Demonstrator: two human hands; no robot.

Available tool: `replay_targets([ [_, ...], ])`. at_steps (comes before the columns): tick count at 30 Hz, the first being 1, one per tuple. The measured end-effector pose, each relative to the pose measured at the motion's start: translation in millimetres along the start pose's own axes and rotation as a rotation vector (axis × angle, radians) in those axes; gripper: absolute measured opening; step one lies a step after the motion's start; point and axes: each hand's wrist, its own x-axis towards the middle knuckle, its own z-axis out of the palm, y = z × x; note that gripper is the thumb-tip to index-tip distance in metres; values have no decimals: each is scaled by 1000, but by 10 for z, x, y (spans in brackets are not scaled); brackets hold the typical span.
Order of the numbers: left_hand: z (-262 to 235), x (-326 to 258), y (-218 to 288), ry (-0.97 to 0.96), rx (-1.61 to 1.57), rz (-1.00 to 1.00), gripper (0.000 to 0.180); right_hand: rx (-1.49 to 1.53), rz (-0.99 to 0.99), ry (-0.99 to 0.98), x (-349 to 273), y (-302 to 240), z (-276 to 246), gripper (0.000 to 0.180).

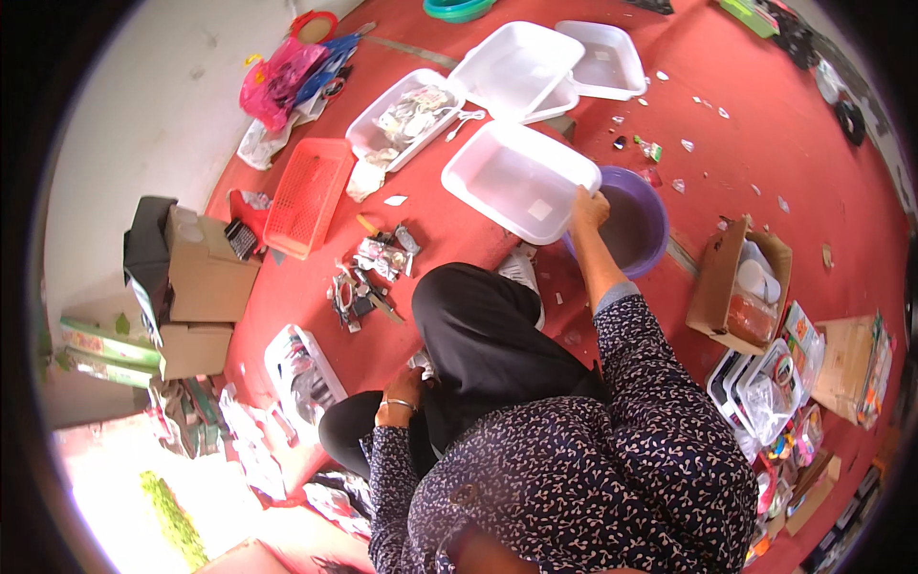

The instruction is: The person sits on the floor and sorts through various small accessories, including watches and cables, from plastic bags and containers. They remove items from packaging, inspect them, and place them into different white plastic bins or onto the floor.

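Note:
I sit on a red floor with my black-trousered knee raised in front of me. My right hand [589, 208] grips the near right rim of a white rectangular tub [507, 172], which tilts over a purple basin [639, 222]. My left hand [404, 386], with a bracelet at the wrist, rests low beside my left leg; its fingers are partly hidden and I see nothing in it. A heap of small silvery packets and dark bits [368, 273] lies on the floor just left of my knee.
More white tubs [521, 67] [602, 57] and one filled with packets [406, 117] stand beyond. A red mesh basket [308, 194] and cardboard boxes [203, 277] lie left. An open carton [741, 287] and trays of goods [770, 392] are right. Scraps dot the floor.

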Motion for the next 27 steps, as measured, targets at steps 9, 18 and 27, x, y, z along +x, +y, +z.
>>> replay_targets([
  [9,-538,-108,206,-108,-18,-289,30,-4,65,-42,100,180,314,46],
  [18,-616,-97,-83,-55,-78,-234,26,-229,200,-260,262,76,-89,41],
  [27,-382,386,-887,-195,-92,-181,29,43,-330,-579,-221,-947,-581,11],
])
